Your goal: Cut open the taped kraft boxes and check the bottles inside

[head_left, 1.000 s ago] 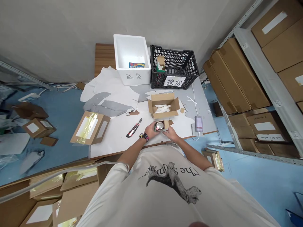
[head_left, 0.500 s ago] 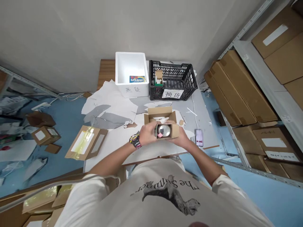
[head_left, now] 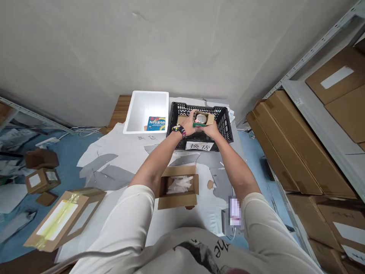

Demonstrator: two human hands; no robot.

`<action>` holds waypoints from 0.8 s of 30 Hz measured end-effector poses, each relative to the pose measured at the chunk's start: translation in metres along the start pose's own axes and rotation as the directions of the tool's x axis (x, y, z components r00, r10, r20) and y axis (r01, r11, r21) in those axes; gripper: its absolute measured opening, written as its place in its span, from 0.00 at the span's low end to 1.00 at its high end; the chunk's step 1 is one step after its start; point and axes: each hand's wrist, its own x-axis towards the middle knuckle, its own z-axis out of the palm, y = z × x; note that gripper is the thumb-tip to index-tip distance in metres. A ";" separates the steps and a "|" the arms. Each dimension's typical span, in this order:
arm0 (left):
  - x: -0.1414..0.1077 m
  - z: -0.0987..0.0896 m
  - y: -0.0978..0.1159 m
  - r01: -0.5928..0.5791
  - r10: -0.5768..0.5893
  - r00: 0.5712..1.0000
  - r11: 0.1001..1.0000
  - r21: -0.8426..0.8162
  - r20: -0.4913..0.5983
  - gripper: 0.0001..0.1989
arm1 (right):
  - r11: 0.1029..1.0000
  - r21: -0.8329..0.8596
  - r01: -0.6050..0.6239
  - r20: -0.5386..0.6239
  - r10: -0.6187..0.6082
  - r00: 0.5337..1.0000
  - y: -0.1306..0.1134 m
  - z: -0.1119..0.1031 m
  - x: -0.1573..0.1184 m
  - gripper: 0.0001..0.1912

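Both hands hold a small open cardboard box [head_left: 210,119] inside the mouth of the black plastic crate [head_left: 227,127]. A shiny, round silver-topped item [head_left: 201,118] shows in the small box, and a green strip runs along its near edge. My left hand [head_left: 189,123] grips the box's left side, with a patterned watch on the wrist. My right hand [head_left: 211,129] is closed on its right side. Another small carton [head_left: 181,119] lies in the crate, partly hidden behind my left hand. Nearer my body, a larger open carton [head_left: 176,200] stands on the table with white packing paper [head_left: 180,184] inside.
A white foam box [head_left: 128,114] holding a blue book [head_left: 156,123] stands left of the crate. A taped parcel [head_left: 65,217] is at the front left, a phone [head_left: 235,211] at the right edge. Shelves with brown cartons [head_left: 296,144] line the right side.
My hands have carried the small box forward from above the open carton into the black crate. The open carton now shows its packing paper. The view has shifted with my head.
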 end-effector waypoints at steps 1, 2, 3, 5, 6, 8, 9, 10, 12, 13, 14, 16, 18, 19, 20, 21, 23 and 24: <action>-0.001 0.009 -0.010 0.013 -0.013 1.000 1.000 0.012 0.009 0.51 | 0.998 0.006 -0.060 0.009 0.060 0.998 0.018 0.005 0.004 0.42; -0.004 0.017 -0.018 0.026 -0.027 0.999 0.999 0.035 0.031 0.50 | 0.993 0.013 -0.118 0.023 0.118 0.993 0.035 0.011 0.006 0.40; -0.008 0.024 -0.025 0.043 -0.048 0.997 0.997 0.069 0.062 0.49 | 0.985 0.022 -0.170 0.041 0.169 0.985 0.051 0.017 0.005 0.37; -0.018 0.035 -0.034 0.110 -0.131 0.984 0.980 0.167 0.121 0.46 | 0.967 0.034 -0.254 0.089 0.250 0.964 0.077 0.029 0.002 0.34; -0.022 0.041 -0.037 0.154 -0.188 0.972 0.963 0.219 0.142 0.44 | 0.958 0.031 -0.284 0.124 0.278 0.953 0.088 0.035 0.000 0.34; -0.031 0.050 -0.040 0.232 -0.284 0.948 0.926 0.296 0.146 0.42 | 0.953 0.011 -0.302 0.207 0.293 0.933 0.104 0.045 -0.001 0.34; -0.034 0.054 -0.040 0.254 -0.308 0.942 0.914 0.316 0.134 0.40 | 0.957 0.002 -0.289 0.250 0.279 0.927 0.109 0.048 -0.001 0.35; -0.037 0.058 -0.040 0.258 -0.310 0.943 0.910 0.324 0.120 0.39 | 0.964 -0.007 -0.266 0.289 0.256 0.922 0.113 0.049 0.000 0.35; -0.043 0.060 -0.035 0.216 -0.260 0.960 0.923 0.318 0.102 0.33 | 0.978 -0.030 -0.207 0.333 0.205 0.920 0.113 0.046 0.002 0.37; -0.046 0.058 -0.030 0.188 -0.229 0.968 0.930 0.315 0.099 0.30 | 0.983 -0.050 -0.179 0.338 0.185 0.923 0.110 0.042 0.001 0.38; -0.050 0.053 -0.023 0.166 -0.207 0.973 0.934 0.315 0.100 0.27 | 0.986 -0.073 -0.151 0.338 0.167 0.926 0.105 0.035 -0.002 0.39; -0.064 0.035 -0.007 0.140 -0.181 0.978 0.939 0.313 0.106 0.24 | 0.991 -0.104 -0.083 0.305 0.111 0.946 0.087 0.020 -0.021 0.38; -0.094 0.007 0.008 0.137 -0.165 0.983 0.950 0.280 0.076 0.26 | 0.995 -0.096 -0.018 0.211 0.038 0.977 0.067 0.002 -0.063 0.36; -0.117 -0.008 0.013 0.146 -0.158 0.987 0.961 0.236 0.029 0.26 | 0.997 -0.082 -0.008 0.133 0.019 0.991 0.058 -0.005 -0.093 0.33; -0.145 -0.023 0.016 0.177 -0.171 0.984 0.968 0.176 -0.052 0.26 | 0.998 -0.060 -0.022 0.051 0.025 0.998 0.051 -0.010 -0.130 0.30; -0.177 -0.035 0.016 0.226 -0.211 0.967 0.969 0.098 -0.142 0.25 | 0.997 -0.029 -0.065 -0.032 0.064 0.997 0.046 -0.012 -0.171 0.28; -0.247 -0.050 0.011 0.379 -0.391 0.846 0.919 -0.108 -0.363 0.24 | 0.971 0.056 -0.231 -0.129 0.237 0.963 0.045 -0.007 -0.258 0.28; -0.282 -0.051 0.008 0.460 -0.507 0.733 0.861 -0.219 -0.453 0.23 | 0.936 0.095 -0.340 -0.108 0.349 0.931 0.048 0.000 -0.299 0.30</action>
